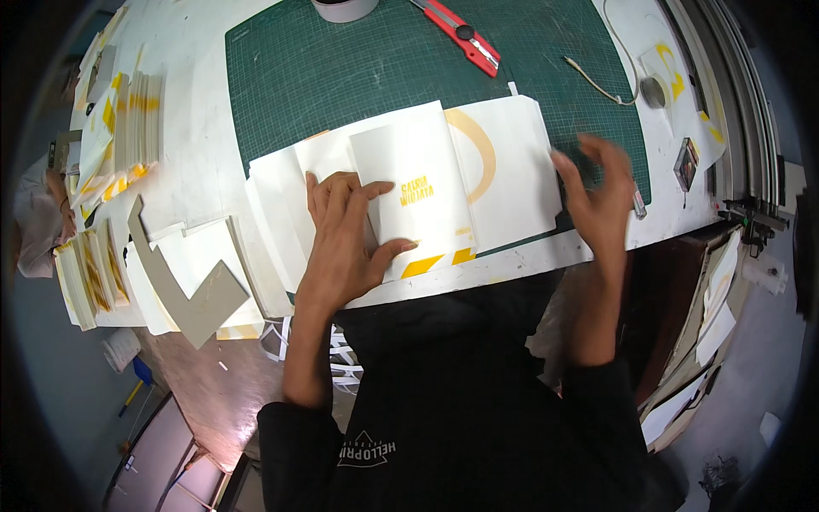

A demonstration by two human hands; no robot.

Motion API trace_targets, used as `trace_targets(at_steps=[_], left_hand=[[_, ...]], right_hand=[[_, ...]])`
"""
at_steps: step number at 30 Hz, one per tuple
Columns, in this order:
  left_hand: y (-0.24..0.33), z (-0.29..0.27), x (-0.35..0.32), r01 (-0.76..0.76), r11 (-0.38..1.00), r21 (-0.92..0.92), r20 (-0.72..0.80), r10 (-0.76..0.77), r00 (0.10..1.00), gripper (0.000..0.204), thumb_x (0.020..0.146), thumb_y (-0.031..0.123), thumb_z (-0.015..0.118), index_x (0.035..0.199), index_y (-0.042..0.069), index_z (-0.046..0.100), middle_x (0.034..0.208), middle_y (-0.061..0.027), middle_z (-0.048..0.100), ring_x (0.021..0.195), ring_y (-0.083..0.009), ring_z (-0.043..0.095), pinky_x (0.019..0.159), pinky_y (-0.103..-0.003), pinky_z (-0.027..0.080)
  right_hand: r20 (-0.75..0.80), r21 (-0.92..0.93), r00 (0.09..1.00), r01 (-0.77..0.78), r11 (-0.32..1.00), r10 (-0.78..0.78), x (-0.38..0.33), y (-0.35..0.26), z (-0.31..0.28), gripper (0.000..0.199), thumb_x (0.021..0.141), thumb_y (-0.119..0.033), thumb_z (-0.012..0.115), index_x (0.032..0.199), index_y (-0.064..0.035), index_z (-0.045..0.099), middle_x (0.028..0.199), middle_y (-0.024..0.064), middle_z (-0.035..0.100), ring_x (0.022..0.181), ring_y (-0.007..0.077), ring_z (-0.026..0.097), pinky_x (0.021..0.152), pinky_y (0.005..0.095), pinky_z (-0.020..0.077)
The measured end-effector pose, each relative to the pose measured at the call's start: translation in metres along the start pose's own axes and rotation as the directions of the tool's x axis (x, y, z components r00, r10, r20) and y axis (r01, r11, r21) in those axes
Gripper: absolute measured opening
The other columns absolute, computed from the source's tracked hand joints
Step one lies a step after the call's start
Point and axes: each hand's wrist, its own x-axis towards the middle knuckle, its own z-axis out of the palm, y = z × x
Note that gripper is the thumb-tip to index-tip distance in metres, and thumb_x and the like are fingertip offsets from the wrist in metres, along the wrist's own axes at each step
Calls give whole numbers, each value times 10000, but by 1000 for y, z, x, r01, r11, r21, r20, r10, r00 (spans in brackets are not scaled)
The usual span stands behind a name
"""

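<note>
The left hand (337, 243) lay on a white folded paper sheet with yellow lettering and yellow stripes (435, 154), its thumb and index finger spread apart, both tips over the printed panel. Taking that sheet as the clock's centre, the hand came in from 8 o'clock. At 3 o'clock the right hand (606, 205), blurred, had its fingers parted and curved, thumb beside the edge of a white paper sheet bearing a pale orange ring (516, 171); whether they touched, I could not tell. Both sheets lay partly on a green gridded cutting mat (384, 68), which spread towards 12 o'clock over the white counter (192, 51). A red utility knife with a black knob (465, 34) lay near 12 o'clock, and a thin pale cable (597, 91) at 2 o'clock. Further out, a grey angular piece of flat board (200, 303) sat at 8 o'clock, and an upright stack of white and yellow folded paper (141, 119) between 9 and 10.
</note>
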Motion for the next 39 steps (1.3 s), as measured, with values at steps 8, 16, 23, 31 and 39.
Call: trace_targets(at_steps=[8,16,23,31,39], left_hand=[[2,0,3,-38,999,14,-2,38,999,740,737,261,946,1351,33,601,1228,-171,474,1322,-371,436,1298,-659,62],[1,0,3,33,999,37,35,-34,999,776,709,205,974,1381,104,601,1390,-199,475,1471,-437,357,1317,-625,73],[2,1,2,-3,999,34,19,2,1000,792,716,212,964,1395,105,572,1338,-194,472,1431,-434,379,1317,-626,55],[0,-2,1,-57,998,19,-8,57,998,795,713,243,963,1380,85,559,1315,-199,464,1385,-430,401,1310,-636,54],[0,-1,1,-45,999,7,-12,45,999,766,732,240,951,1369,72,561,1311,-198,473,1383,-425,413,1309,-641,59]], right_hand=[[88,146,959,-279,949,268,-58,35,-27,451,794,-136,926,1017,-18,553,935,124,629,818,258,604,785,362,516],[178,355,925,258,899,-336,-59,-32,-6,314,847,-55,853,1110,-35,683,953,89,694,806,223,649,742,348,509],[258,222,784,521,824,-565,-45,-44,22,306,839,-121,847,1125,-95,740,976,76,670,886,220,654,759,399,447],[118,182,774,599,780,-622,60,-66,89,283,848,-149,839,1112,-94,752,968,51,717,894,213,675,844,390,424],[-29,238,804,583,777,-594,92,-64,78,219,848,-101,808,1063,-105,766,1038,33,748,950,212,694,954,422,440]])
